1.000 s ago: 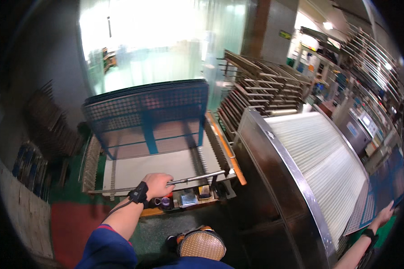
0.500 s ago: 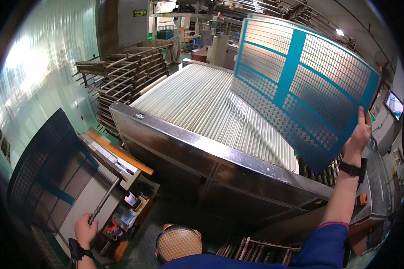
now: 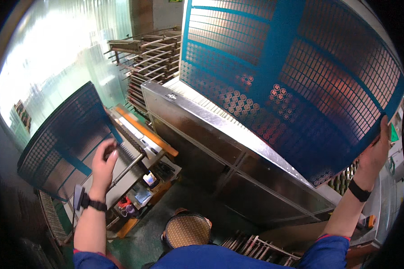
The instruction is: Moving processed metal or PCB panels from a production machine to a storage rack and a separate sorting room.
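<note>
A large teal circuit-board panel (image 3: pixel 276 42), with grids of rectangles and rows of small rings, tilts over the conveyor (image 3: pixel 202 101) on the right. My right hand (image 3: pixel 375 154) grips its lower right edge, the fingers partly hidden behind it. My left hand (image 3: pixel 104 166) is raised with loosely curved fingers, thumb apart, and nothing in it. Just behind that hand a second, darker teal panel (image 3: pixel 69 127) leans on a white-topped bench. A metal rod (image 3: pixel 129 168) runs beside my left hand, above the bench; the hand seems clear of it.
The conveyor's steel side (image 3: pixel 197 148) crosses the middle. A rack of rods (image 3: pixel 155 58) stands behind, near a translucent curtain (image 3: pixel 67 54). An orange bar (image 3: pixel 146 130) edges the bench, with shelves of small things below. A round stool (image 3: pixel 188 231) is close in front of me.
My left hand has let go of the metal rod and risen toward the darker panel. The panel in my right hand has come nearer and fills more of the view, which has shifted.
</note>
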A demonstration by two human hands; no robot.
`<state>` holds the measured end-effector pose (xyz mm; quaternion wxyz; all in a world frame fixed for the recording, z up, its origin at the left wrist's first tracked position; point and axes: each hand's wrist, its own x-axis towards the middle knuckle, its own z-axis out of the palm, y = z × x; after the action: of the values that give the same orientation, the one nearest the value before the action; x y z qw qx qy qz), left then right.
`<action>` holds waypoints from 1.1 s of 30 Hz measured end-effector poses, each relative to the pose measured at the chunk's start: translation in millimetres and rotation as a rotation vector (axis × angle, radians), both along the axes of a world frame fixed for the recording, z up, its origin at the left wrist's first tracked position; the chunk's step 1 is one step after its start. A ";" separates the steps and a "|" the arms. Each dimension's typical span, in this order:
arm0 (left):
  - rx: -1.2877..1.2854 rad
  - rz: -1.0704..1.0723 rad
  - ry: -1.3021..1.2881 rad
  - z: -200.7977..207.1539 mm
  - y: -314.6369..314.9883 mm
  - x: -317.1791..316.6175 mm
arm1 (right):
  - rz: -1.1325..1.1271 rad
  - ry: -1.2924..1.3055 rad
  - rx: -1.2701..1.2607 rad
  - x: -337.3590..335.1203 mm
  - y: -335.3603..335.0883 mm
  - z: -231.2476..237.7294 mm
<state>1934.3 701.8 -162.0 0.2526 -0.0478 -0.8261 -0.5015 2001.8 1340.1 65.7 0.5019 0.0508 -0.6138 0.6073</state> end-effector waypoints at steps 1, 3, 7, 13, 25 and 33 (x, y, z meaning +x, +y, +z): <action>0.058 -0.051 0.033 21.9 12.2 -14.0 | -0.032 -0.012 0.003 2.4 -4.1 2.8; 0.093 -0.090 0.115 66.1 20.1 -36.7 | -0.273 -0.054 0.364 19.7 22.5 3.9; -0.052 0.079 0.186 127.3 25.6 -69.0 | 0.016 0.070 -0.104 19.4 -42.1 -0.4; 0.170 -0.085 0.279 156.5 14.4 -84.9 | 0.394 0.132 -0.128 23.1 -33.7 -19.9; 0.782 -0.327 0.162 88.1 23.8 -23.5 | 0.503 0.045 0.009 -21.7 -51.0 -20.4; 0.744 -0.223 0.234 95.9 33.6 15.7 | 0.491 -0.068 -0.021 -37.2 -26.5 -28.3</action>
<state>1950.1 735.4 -66.1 0.2893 -0.0992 -0.5436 -0.7817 1964.6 1313.6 37.4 0.3190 0.1726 -0.5931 0.7188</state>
